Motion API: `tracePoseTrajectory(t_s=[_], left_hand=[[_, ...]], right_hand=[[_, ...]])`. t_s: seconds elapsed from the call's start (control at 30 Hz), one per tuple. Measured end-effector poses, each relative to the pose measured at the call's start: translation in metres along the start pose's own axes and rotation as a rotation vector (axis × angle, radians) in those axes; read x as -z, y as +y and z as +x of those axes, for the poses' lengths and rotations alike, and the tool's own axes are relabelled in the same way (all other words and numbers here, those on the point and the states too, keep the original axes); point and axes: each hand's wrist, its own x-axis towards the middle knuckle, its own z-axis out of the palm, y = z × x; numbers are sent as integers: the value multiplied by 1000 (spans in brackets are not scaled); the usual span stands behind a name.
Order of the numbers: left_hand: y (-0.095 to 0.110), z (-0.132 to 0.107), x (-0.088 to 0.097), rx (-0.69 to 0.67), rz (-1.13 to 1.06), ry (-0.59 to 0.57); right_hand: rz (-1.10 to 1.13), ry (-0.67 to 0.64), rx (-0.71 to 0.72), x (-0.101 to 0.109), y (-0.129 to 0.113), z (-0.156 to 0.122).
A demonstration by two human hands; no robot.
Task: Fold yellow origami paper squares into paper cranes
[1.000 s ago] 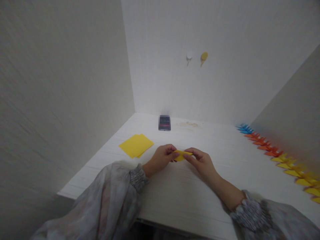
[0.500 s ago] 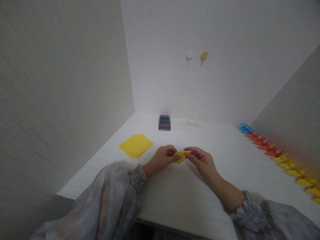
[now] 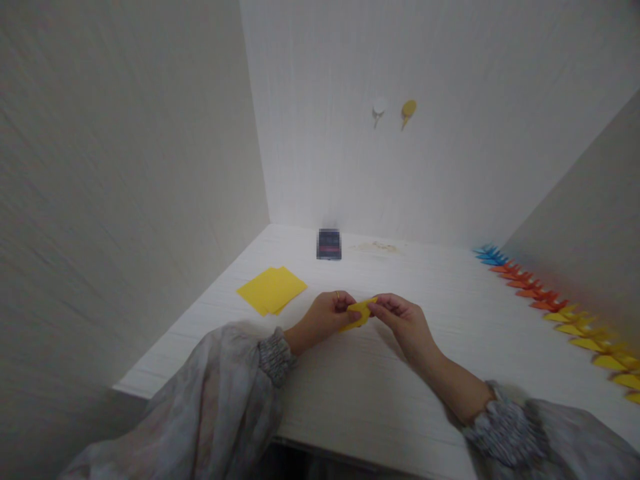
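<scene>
Nearest to me I see two loose grey sleeves coming in from the bottom edge, one from each side. The left hand and the right hand meet just above the white table, close to its middle. Between them is a small folded yellow paper. The fingers of both hands are pressed together on it: the left pinches its left end, the right pinches its right end near the top. The paper is tilted, and I cannot tell if its lower edge touches the table. On one finger of the left hand there is a ring.

A little farther, to the left, a stack of yellow sheets lies flat on the table. Along the right edge runs a row of folded paper pieces, yellow near me, then orange, then blue at the far end. At the back a small dark box stands near the wall. On the wall hang two hooks, one white and one yellow.
</scene>
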Motion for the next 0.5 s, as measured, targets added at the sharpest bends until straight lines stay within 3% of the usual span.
tracePoseTrajectory(t_s=[0.5], left_hand=[[-5,0,3,-22,204,25]], right_hand=[[-132,-4,6,2,2,-1]])
